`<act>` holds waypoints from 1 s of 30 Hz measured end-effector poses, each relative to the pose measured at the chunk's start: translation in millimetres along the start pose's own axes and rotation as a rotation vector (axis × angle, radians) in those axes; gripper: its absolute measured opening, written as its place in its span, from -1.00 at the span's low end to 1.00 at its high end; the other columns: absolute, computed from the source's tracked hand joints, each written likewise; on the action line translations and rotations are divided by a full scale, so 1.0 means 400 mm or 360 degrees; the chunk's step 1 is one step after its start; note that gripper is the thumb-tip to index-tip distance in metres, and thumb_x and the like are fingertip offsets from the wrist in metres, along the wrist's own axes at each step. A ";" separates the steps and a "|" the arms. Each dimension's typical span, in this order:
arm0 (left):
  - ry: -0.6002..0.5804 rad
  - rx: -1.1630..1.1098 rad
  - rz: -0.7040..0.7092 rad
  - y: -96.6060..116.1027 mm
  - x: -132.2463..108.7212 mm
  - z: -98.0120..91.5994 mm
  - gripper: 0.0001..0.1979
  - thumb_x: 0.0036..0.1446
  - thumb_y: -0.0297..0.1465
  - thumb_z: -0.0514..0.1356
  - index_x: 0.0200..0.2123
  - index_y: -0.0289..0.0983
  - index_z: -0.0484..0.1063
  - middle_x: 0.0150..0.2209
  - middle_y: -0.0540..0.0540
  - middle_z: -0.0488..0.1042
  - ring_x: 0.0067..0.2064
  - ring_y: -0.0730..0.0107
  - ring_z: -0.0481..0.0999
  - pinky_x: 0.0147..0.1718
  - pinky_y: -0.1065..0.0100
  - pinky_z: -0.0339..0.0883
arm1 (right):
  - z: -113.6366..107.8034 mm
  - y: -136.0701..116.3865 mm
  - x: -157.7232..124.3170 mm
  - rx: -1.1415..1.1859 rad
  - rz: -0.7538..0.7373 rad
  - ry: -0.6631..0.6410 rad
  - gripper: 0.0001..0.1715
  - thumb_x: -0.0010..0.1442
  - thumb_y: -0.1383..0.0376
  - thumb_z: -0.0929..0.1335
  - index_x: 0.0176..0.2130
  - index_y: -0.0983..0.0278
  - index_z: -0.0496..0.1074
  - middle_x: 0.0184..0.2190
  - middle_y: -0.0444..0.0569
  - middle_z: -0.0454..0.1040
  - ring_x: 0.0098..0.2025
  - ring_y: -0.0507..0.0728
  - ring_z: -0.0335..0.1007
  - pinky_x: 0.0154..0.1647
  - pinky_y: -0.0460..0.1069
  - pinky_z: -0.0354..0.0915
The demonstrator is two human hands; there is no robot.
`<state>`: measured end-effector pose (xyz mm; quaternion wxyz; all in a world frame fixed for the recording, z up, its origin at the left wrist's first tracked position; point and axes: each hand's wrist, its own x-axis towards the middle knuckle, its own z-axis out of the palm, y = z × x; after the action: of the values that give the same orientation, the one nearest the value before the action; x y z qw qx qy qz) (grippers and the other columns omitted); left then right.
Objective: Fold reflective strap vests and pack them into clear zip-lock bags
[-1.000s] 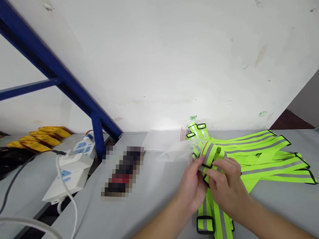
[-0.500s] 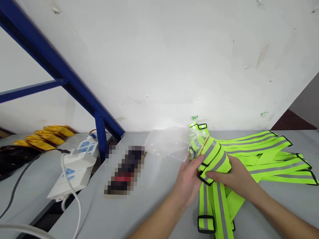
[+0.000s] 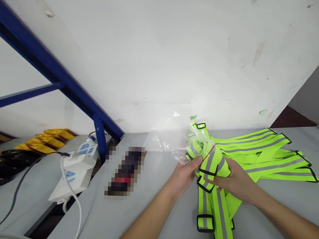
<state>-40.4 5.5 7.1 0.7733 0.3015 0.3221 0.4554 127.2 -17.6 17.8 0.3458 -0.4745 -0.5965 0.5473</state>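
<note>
Between my two hands is a rolled bundle of reflective strap (image 3: pixel 211 162), neon yellow-green with a grey stripe and black-edged ends. A clear plastic zip bag (image 3: pixel 164 139) with a red line at its mouth lies over the bundle's left part. My left hand (image 3: pixel 185 174) is closed on the bag's mouth, thumb on top near the red line. My right hand (image 3: pixel 232 179) grips the bundle from the right, its fingers partly hidden behind the strap. More reflective straps (image 3: pixel 275 165) lie on the grey table (image 3: pixel 156 210) behind and below my hands, some with black buckles.
To the left on the table lies a blurred-out dark item (image 3: pixel 125 172). Further left are white power strips (image 3: pixel 71 179) with cables, a blue metal frame (image 3: pixel 79 99) and yellow packets (image 3: pixel 50 138) on another surface. A white wall (image 3: pixel 161 63) rises behind the table.
The bag's red-lined mouth has moved right and down over the bundle. The bag has puffed up higher, and the bundle has tilted within my hands.
</note>
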 end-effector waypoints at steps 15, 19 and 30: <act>-0.0213 -0.0077 -0.0134 -0.015 0.028 -0.055 -0.61 0.06 -0.27 0.30 -0.05 -0.33 0.52 -0.11 -0.22 0.59 -0.05 0.06 0.55 -0.09 0.22 0.39 | -0.005 0.060 -0.007 -0.1112 -0.0932 0.0571 -0.47 0.20 0.28 0.32 0.16 0.14 0.26 -0.14 -0.01 0.57 -0.27 0.17 0.56 -0.40 -0.01 0.46; -0.0210 0.0009 -0.0076 0.003 0.019 -0.045 -0.58 0.09 -0.33 0.29 0.04 -0.27 0.46 0.01 -0.21 0.53 0.11 0.02 0.44 0.08 0.12 0.28 | 0.000 0.057 -0.002 -0.0827 -0.0779 0.0521 -0.50 0.21 0.27 0.34 0.14 0.13 0.28 -0.07 -0.04 0.54 -0.19 0.15 0.55 -0.32 -0.02 0.48; -0.0039 0.0282 0.0278 -0.003 0.017 -0.007 -0.48 -0.04 -0.45 0.37 0.05 -0.21 0.43 0.04 -0.17 0.51 0.11 0.04 0.43 0.12 0.14 0.23 | 0.011 0.077 0.017 -0.0749 -0.0782 0.0773 -0.53 0.19 0.27 0.33 0.10 0.16 0.26 -0.15 -0.01 0.54 -0.30 0.16 0.54 -0.38 0.01 0.45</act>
<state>-39.3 11.6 3.1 0.7049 0.4012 0.3240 0.4870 126.7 -14.2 -14.0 0.4788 -0.4995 -0.7018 0.1694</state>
